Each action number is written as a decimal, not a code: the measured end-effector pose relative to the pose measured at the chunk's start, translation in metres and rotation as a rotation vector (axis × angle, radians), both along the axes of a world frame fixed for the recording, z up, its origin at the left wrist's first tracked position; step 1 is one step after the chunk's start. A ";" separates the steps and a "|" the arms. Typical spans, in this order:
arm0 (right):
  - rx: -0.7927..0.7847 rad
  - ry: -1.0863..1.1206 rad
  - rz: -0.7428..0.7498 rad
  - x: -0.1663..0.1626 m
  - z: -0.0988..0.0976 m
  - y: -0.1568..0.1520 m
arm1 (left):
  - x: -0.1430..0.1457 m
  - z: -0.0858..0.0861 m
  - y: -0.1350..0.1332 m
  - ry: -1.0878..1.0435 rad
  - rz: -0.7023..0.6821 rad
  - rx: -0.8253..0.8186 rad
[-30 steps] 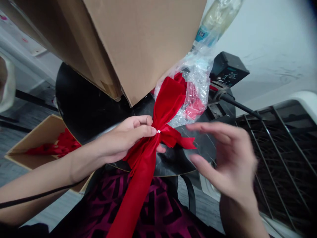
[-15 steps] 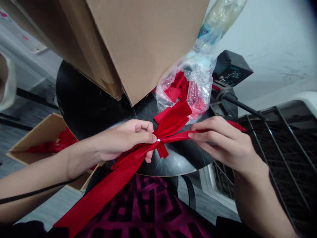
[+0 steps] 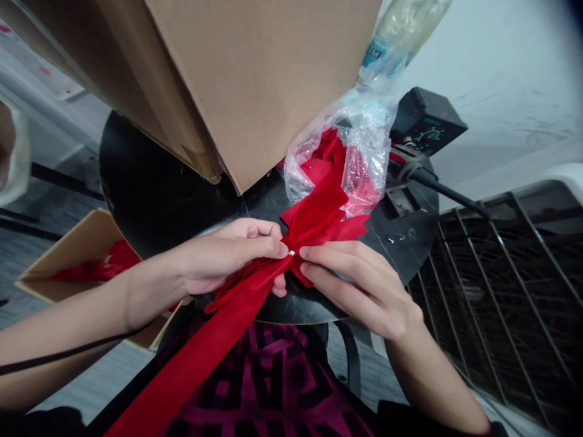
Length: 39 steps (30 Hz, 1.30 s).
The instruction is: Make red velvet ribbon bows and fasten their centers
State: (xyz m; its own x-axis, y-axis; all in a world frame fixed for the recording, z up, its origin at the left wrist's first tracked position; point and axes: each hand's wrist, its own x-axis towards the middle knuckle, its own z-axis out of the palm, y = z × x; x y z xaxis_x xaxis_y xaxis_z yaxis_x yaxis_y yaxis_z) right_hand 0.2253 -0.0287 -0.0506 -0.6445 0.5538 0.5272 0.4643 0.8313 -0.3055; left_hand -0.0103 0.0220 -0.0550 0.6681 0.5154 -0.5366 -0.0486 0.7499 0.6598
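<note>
A red ribbon bow is gathered at its middle by a small shiny tie. My left hand pinches the gathered ribbon just left of that tie, thumb on top and fingertips showing below. Close on the other side, my right hand has thumb and fingers pressed together on the ribbon by the tie. One long red tail runs down toward my lap. Loops and cut ends fan out above and to the right of my fingers. Exactly which layers my right fingertips grip is partly hidden.
A round black table carries a large cardboard box and a clear plastic bag with red ribbon pieces. Right of these stands a black device with a dial. An open carton of red pieces sits low left; a wire rack is at right.
My right hand has moved left, from the ribbon strand it held out to the right, in to the bow's tied middle. My left hand stays in nearly the same place.
</note>
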 end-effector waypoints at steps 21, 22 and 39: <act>-0.230 -0.191 -0.032 -0.011 0.003 0.013 | -0.007 0.003 0.011 0.311 -0.185 0.542; -0.281 -0.176 -0.043 -0.011 0.003 0.014 | -0.008 0.004 0.011 0.315 -0.194 0.562; -0.519 0.002 -0.124 -0.019 0.016 0.030 | -0.005 0.011 0.012 0.370 -0.184 0.599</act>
State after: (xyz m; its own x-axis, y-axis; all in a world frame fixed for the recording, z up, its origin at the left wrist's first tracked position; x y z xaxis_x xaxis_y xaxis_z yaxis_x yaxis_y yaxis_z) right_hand 0.2060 0.0016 -0.0350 -0.5572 0.8139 0.1644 0.5484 0.5094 -0.6631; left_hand -0.0154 0.0343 -0.0437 0.6019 0.6884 -0.4048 0.3491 0.2291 0.9086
